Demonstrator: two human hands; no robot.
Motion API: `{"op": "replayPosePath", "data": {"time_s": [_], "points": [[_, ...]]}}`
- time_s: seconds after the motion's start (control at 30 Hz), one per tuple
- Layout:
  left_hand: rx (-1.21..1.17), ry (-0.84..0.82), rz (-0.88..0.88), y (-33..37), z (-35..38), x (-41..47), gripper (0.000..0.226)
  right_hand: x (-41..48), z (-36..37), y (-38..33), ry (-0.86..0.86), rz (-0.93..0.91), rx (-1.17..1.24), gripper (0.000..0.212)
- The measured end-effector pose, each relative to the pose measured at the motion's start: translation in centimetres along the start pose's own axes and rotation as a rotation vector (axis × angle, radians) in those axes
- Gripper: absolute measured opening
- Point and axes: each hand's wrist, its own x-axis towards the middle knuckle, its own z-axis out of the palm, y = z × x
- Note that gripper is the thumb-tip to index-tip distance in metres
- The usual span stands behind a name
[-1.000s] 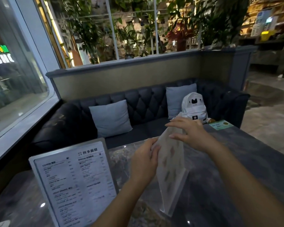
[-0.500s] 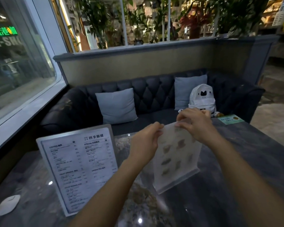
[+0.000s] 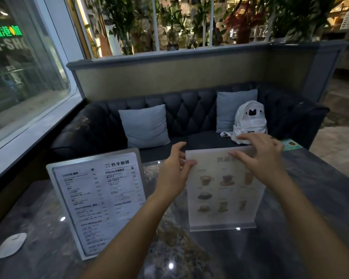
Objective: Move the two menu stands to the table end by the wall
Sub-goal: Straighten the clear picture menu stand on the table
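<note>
Two menu stands rest upright on the dark marble table (image 3: 310, 228). The text menu stand (image 3: 101, 200), framed in white, is on the left, near the window side. The picture menu stand (image 3: 220, 200), clear acrylic with drink photos, is to its right and faces me. My left hand (image 3: 173, 174) pinches the picture stand's upper left corner. My right hand (image 3: 264, 158) lies over its top right edge, fingers spread on the sheet.
A small white dish (image 3: 10, 245) sits at the table's left end by the window wall (image 3: 28, 125). Behind the table is a dark tufted sofa (image 3: 189, 117) with two grey cushions and a white backpack (image 3: 250, 119). A green card (image 3: 291, 144) lies at the far right corner.
The picture stand has turned from edge-on to facing me and now stands flat on the table, farther from the text stand. Both hands stayed on its top.
</note>
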Motion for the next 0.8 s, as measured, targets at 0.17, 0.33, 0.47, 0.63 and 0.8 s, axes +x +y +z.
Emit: {"op": "replayPosePath", "data": {"time_s": [0.17, 0.33, 0.47, 0.63, 0.8], "points": [[-0.048, -0.063, -0.069, -1.8, 0.8, -1.6, 0.013, -1.4, -0.8, 2.8, 0.183, 0.195, 0.122, 0.043], [-0.085, -0.104, -0.155, -3.2, 1.6, -2.9, 0.004, -3.5, 0.1, 5.2, 0.143, 0.361, 0.385, 0.061], [-0.096, -0.103, -0.222, -3.7, 2.0, -3.7, 0.005, -5.3, 1.5, 6.1, 0.149, 0.512, 0.456, 0.042], [-0.083, -0.095, -0.241, -3.8, 2.2, -3.8, 0.008, -6.5, 2.0, 6.8, 0.112, 0.546, 0.462, 0.024], [-0.092, -0.097, -0.254, -3.7, 2.1, -3.7, 0.008, -6.6, 1.9, 6.8, 0.1, 0.54, 0.426, 0.024]]}}
